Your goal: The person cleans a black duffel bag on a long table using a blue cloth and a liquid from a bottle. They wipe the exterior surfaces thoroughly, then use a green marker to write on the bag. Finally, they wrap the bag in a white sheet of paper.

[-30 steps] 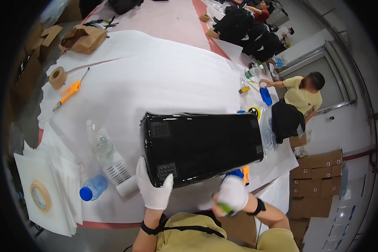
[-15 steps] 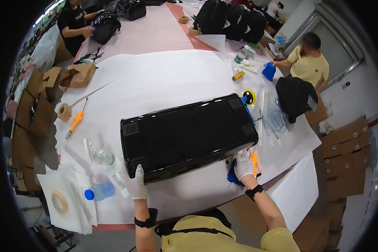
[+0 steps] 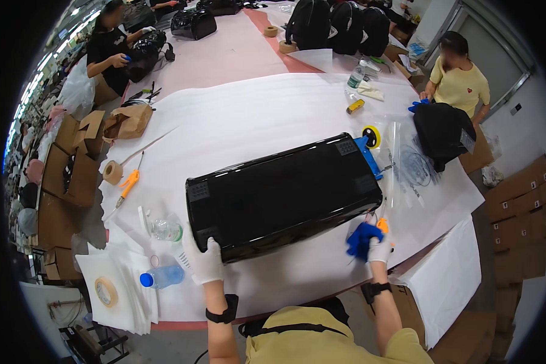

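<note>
A large glossy black bag (image 3: 285, 197), box-shaped with small textured pads at its corners, lies slanted across the middle of the table. My gloved left hand (image 3: 205, 259) grips its near left corner, thumb along the edge and fingers partly hidden. Off the bag's near right corner, my gloved right hand (image 3: 379, 249) is closed on a bunched blue cloth (image 3: 364, 241). Partly behind that hand shows an orange tool (image 3: 382, 225). A blue tool (image 3: 370, 159) lies against the bag's right end, near a yellow-and-black roll (image 3: 371, 137).
At left lie an orange air gun (image 3: 127, 185), a tape roll (image 3: 111, 172), plastic bottles (image 3: 164, 276) and white sheets (image 3: 118, 279). A black backpack (image 3: 446, 136) stands at right beside a co-worker (image 3: 461, 79) holding a blue cloth. Another person (image 3: 106, 51) handles a black bag at far left.
My right hand has lifted the blue cloth from the table beside the bag's near right corner. My left hand stays on the bag. The whole view has shifted slightly.
</note>
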The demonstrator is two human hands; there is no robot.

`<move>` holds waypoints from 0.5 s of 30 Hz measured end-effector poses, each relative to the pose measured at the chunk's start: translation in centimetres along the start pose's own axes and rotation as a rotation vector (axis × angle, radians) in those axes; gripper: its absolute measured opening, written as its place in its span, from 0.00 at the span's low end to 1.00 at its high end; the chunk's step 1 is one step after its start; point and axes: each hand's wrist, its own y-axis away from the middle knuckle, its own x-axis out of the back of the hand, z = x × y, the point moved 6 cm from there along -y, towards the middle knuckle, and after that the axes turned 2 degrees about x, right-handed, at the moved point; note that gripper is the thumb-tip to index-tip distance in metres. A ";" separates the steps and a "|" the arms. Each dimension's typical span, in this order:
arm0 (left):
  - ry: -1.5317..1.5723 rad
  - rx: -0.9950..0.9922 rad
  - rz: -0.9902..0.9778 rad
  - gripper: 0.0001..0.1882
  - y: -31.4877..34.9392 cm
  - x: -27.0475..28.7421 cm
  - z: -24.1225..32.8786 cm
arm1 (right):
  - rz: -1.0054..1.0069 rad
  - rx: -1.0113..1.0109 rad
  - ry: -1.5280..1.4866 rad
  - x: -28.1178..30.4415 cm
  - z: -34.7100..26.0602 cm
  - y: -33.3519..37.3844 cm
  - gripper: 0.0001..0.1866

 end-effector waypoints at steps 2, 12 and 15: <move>-0.054 -0.139 0.017 0.33 0.1 0.2 0.3 | 0.085 -0.031 -0.265 3.1 -4.0 -1.2 0.13; 0.090 -0.156 -0.049 0.32 0.4 -0.3 -0.1 | -0.172 0.828 0.481 -3.3 -31.9 -0.7 0.14; 0.018 -0.213 -0.030 0.35 0.4 -0.2 1.0 | -0.439 0.831 0.218 -6.9 -36.5 2.8 0.16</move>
